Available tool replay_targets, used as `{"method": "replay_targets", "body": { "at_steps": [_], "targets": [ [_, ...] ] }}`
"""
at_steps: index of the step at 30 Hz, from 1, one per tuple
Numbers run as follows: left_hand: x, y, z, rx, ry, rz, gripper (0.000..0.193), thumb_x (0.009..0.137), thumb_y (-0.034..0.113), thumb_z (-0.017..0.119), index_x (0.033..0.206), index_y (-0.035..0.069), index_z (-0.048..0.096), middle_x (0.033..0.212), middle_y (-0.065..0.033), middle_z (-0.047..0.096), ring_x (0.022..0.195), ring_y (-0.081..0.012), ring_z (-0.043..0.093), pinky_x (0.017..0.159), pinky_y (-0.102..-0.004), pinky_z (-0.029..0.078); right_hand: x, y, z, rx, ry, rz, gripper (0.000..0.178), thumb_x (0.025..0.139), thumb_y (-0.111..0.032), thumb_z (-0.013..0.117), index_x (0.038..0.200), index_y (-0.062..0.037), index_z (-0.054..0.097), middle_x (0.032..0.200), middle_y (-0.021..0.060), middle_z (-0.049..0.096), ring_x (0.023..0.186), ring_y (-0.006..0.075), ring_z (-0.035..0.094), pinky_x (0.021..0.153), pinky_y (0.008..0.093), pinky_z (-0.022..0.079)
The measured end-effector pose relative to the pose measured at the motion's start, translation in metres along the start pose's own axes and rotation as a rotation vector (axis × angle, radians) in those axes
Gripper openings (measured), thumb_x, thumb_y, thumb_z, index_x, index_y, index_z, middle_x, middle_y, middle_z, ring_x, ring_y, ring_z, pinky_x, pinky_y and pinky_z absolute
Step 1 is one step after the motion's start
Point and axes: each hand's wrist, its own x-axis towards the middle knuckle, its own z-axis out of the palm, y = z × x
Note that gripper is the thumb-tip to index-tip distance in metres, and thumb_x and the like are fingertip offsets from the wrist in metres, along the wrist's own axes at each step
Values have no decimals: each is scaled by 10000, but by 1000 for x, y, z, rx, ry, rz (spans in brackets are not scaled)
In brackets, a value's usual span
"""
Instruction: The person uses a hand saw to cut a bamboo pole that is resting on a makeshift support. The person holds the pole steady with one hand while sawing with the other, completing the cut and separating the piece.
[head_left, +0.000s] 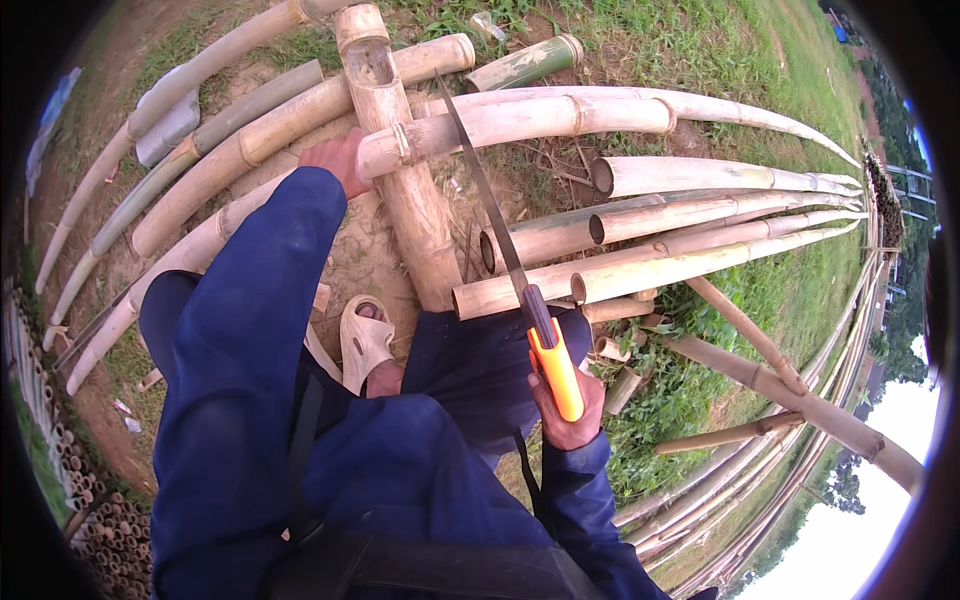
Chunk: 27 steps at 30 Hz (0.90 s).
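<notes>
My right hand (pixel 568 418) grips a hand saw by its orange and dark handle (pixel 556 372). The long narrow saw blade (pixel 492 205) slants up and away, crossing a pale bamboo pole (pixel 530 120) near its left part. Whether the teeth are in the bamboo I cannot tell. At that pole's left end, my left hand (pixel 335 162) is closed against it, its fingers partly hidden. The pole lies across a thick bamboo post (pixel 412 205) with a notch cut near its far end.
Several bamboo poles (pixel 690 175) lie to the right, and others (pixel 245 150) curve away left. A short green bamboo piece (pixel 527 62) rests on the grass beyond. A foot in a beige sandal (pixel 366 345) stands beside the post. Propped bamboo poles (pixel 800 405) stand at right.
</notes>
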Motion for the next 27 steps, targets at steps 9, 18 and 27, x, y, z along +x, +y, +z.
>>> {"method": "replay_targets", "body": {
  "at_steps": [9, 18, 27],
  "targets": [
    [7, -2, 5, -23, -70, 39, 715, 668, 394, 845, 1270, 129, 566, 1049, -182, 731, 985, -393, 703, 860, -503, 554, -2, -19, -42, -19, 58, 122, 162, 860, -12, 705, 1014, 29, 738, 711, 112, 684, 588, 217, 675, 568, 312, 498],
    [8, 7, -13, 5, -61, 34, 706, 666, 409, 851, 1260, 136, 583, 1040, -174, 737, 985, -382, 706, 885, -504, 547, -26, -3, -27, -106, 34, -104, 221, 832, -15, 723, 1049, 21, 721, 689, 135, 670, 570, 274, 685, 558, 345, 513],
    [25, -7, 2, 69, -6, 34, 766, 671, 418, 845, 1335, 169, 556, 1080, -180, 727, 1008, -376, 700, 862, -492, 549, -16, -9, -9, 14, 61, 40, 118, 858, -41, 739, 951, 7, 686, 705, 140, 638, 581, 259, 652, 568, 347, 488]
  ]
}}
